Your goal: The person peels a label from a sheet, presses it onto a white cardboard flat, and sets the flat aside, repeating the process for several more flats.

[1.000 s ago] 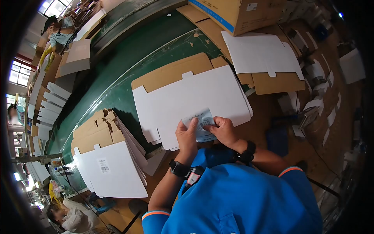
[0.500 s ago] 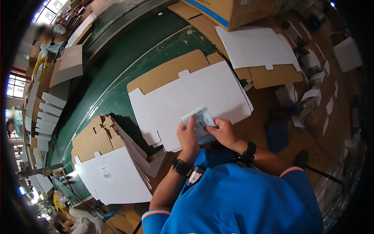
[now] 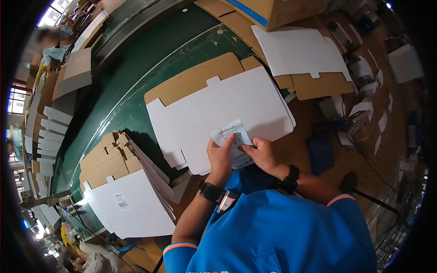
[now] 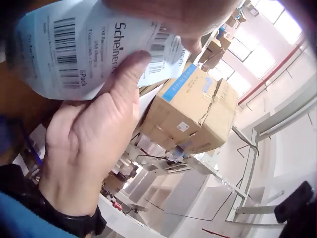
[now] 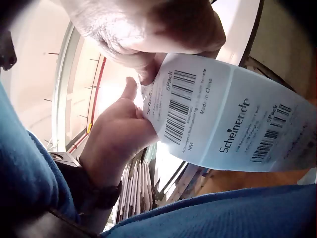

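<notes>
Both hands pinch a strip of pale printed labels (image 3: 231, 128) with barcodes, held above a large white cardboard sheet (image 3: 200, 118) with a brown flap. The left hand (image 3: 220, 160) grips the strip's left side, thumb across its face. At its right edge, the right hand (image 3: 264, 157) pinches with thumb and fingers. In the left wrist view, the labels (image 4: 89, 49) lie between the blurred left hand (image 4: 183, 17) and the right hand (image 4: 89, 139). The right wrist view shows the curved strip (image 5: 218, 114) hanging from the fingers of both hands.
A stack of flat cartons (image 3: 132, 200), its top one labelled, lies at the left of the green table (image 3: 132, 68). Another white sheet (image 3: 302, 52) and a big brown box (image 3: 291, 13) are at the upper right. People sit at the far left.
The left thumb has slid right across the labels, and more of the strip now shows below the fingers. The head view has shifted slightly.
</notes>
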{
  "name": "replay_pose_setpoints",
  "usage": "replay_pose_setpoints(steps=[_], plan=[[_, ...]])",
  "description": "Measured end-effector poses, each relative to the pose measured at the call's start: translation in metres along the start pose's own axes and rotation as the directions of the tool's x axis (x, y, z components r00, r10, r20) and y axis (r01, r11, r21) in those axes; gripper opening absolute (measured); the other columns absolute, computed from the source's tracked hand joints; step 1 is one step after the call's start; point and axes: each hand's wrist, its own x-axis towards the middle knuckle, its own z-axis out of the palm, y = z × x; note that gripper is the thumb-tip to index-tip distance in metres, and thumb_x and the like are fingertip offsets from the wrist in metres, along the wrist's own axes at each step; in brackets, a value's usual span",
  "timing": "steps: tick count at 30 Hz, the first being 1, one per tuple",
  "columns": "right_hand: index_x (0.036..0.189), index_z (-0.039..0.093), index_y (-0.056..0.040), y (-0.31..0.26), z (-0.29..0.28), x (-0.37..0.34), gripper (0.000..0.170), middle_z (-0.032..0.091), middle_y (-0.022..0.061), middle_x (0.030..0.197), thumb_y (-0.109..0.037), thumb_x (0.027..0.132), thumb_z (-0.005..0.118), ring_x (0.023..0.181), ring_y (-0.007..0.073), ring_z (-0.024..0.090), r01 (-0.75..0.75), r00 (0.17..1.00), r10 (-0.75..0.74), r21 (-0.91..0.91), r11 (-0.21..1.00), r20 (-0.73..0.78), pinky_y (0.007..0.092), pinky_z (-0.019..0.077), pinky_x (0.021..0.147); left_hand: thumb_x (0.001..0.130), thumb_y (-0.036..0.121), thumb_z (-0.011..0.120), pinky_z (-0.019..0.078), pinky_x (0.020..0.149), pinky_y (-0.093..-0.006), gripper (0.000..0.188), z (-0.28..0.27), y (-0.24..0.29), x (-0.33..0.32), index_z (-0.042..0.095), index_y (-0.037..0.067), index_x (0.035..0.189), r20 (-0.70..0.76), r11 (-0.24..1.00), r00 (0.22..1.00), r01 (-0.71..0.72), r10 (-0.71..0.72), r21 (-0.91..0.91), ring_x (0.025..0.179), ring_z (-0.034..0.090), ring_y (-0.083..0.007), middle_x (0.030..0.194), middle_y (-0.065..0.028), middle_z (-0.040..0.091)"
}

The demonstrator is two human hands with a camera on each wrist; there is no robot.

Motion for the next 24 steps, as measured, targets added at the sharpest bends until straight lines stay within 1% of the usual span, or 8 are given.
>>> replay_pose_setpoints(steps=[2, 5, 8, 11, 14, 17, 21, 24], plan=[[0.081, 0.065, 0.0028, -0.004, 0.001, -0.001, 0.025, 0.063, 0.0109, 0.062, -0.022, 0.081, 0.07, 0.059, 0.0078, 0.057, 0.003, 1.0, -0.002, 0.046, 0.999, -0.008, 0.0284, 0.0469, 0.054, 0.084, 0.012, 0.066, 0.0495, 0.071, -0.0278, 0.019, -0.003, -0.002, 0.0, 0.058, 0.002, 0.098, 0.023, 1.0, 1.0, 0.0, 0.001, -0.011, 0.081, 0.06, -0.0146, 0.09, -0.0073, 0.064], [0.082, 0.065, 0.0029, -0.016, 0.0, 0.001, 0.028, 0.064, 0.0114, 0.063, -0.025, 0.082, 0.068, 0.061, 0.0078, 0.058, -0.048, 0.999, 0.048, -0.037, 0.998, 0.009, 0.0287, 0.0476, 0.056, 0.084, 0.011, 0.067, 0.0501, 0.07, -0.0289, 0.021, -0.007, -0.01, 0.005, 0.057, 0.001, 0.1, 0.012, 0.999, 1.0, -0.011, 0.012, -0.036, 0.081, 0.06, -0.0159, 0.092, -0.0087, 0.064], [0.083, 0.065, 0.003, 0.003, 0.002, 0.001, 0.028, 0.062, 0.0104, 0.062, -0.025, 0.084, 0.066, 0.059, 0.0069, 0.055, -0.03, 0.998, 0.027, 0.067, 0.997, 0.054, 0.0284, 0.0463, 0.054, 0.084, 0.013, 0.067, 0.0504, 0.071, -0.0295, 0.024, -0.009, -0.019, 0.012, 0.055, 0.001, 0.101, -0.044, 0.998, 0.999, -0.007, 0.005, -0.059, 0.081, 0.06, -0.0163, 0.094, -0.0094, 0.063], [0.083, 0.065, 0.0031, 0.02, 0.002, 0.002, 0.028, 0.061, 0.0082, 0.06, -0.024, 0.085, 0.064, 0.057, 0.0057, 0.051, -0.067, 0.997, 0.064, 0.083, 0.994, 0.04, 0.028, 0.0438, 0.051, 0.084, 0.016, 0.067, 0.0508, 0.071, -0.0299, 0.026, -0.01, -0.024, 0.016, 0.055, 0.001, 0.1, -0.064, 0.997, 0.998, 0.017, -0.022, -0.079, 0.08, 0.06, -0.0164, 0.094, -0.0098, 0.063], [0.082, 0.065, 0.0033, 0.025, -0.002, 0.004, 0.027, 0.059, 0.0065, 0.058, -0.023, 0.085, 0.063, 0.055, 0.0052, 0.047, -0.047, 0.998, 0.046, 0.031, 0.998, 0.039, 0.0278, 0.0415, 0.049, 0.084, 0.018, 0.067, 0.0512, 0.07, -0.0303, 0.027, -0.001, -0.019, 0.016, 0.054, 0.0, 0.1, -0.07, 0.997, 0.997, 0.034, -0.039, -0.076, 0.079, 0.06, -0.0164, 0.093, -0.0098, 0.062], [0.079, 0.064, 0.0033, 0.018, -0.005, 0.006, 0.026, 0.059, 0.0062, 0.058, -0.022, 0.085, 0.063, 0.055, 0.0051, 0.047, -0.061, 0.997, 0.061, 0.016, 0.998, 0.038, 0.0278, 0.0412, 0.049, 0.085, 0.019, 0.067, 0.0516, 0.068, -0.0305, 0.028, 0.002, -0.016, 0.016, 0.054, 0.0, 0.1, -0.064, 0.997, 0.997, 0.035, -0.039, -0.065, 0.079, 0.06, -0.0163, 0.091, -0.0098, 0.062], [0.079, 0.064, 0.0034, 0.004, -0.001, 0.007, 0.024, 0.059, 0.006, 0.058, -0.02, 0.085, 0.063, 0.055, 0.0048, 0.048, -0.059, 0.998, 0.058, 0.07, 0.996, 0.009, 0.0271, 0.0408, 0.049, 0.086, 0.023, 0.065, 0.0511, 0.066, -0.0307, 0.028, 0.001, -0.014, 0.021, 0.056, -0.001, 0.1, -0.099, 0.998, 0.994, 0.048, -0.051, -0.035, 0.078, 0.06, -0.0157, 0.09, -0.0094, 0.063], [0.08, 0.064, 0.0037, 0.001, -0.001, 0.012, 0.021, 0.06, 0.0054, 0.059, -0.017, 0.085, 0.062, 0.055, 0.0046, 0.048, -0.068, 0.997, 0.069, 0.058, 0.996, -0.019, 0.0268, 0.041, 0.049, 0.089, 0.027, 0.061, 0.0491, 0.066, -0.0292, 0.03, -0.001, -0.009, 0.028, 0.058, -0.001, 0.1, -0.084, 0.99, 0.992, 0.101, -0.093, 0.1, 0.077, 0.059, -0.0139, 0.09, -0.0076, 0.062]])
